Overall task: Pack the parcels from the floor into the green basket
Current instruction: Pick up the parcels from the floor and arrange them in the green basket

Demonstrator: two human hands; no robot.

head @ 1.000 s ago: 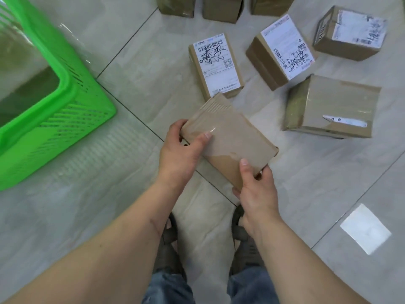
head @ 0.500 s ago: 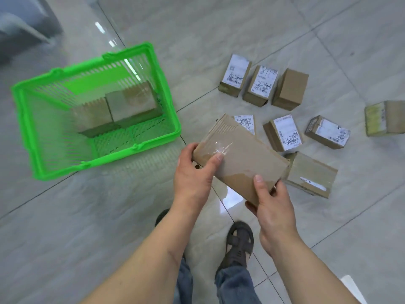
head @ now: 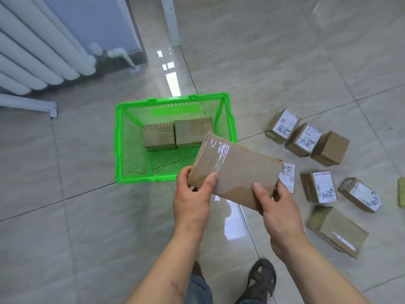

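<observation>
A glossy tiled floor point(head: 65, 216) runs to a white radiator point(head: 39, 51) at ten o'clock. Both hands carry a flat brown parcel point(head: 238, 174) above the near right corner of the green basket point(head: 119, 137): the left hand point(head: 192, 202) and right hand point(head: 278, 211) each clamp an end. Two boxes point(head: 177, 133) already sit inside. Next, I judge, it must be lowered into the bare near half. Roughly seven parcels point(head: 306, 139) wait at three o'clock, though blur hampers counting.

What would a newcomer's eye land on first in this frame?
Probably the bright green basket on the grey tiles, with two taped cardboard parcels against its far wall. Next, the flat cardboard parcel held by the left hand and right hand just near the basket, and the labelled parcels scattered to the right.
</observation>
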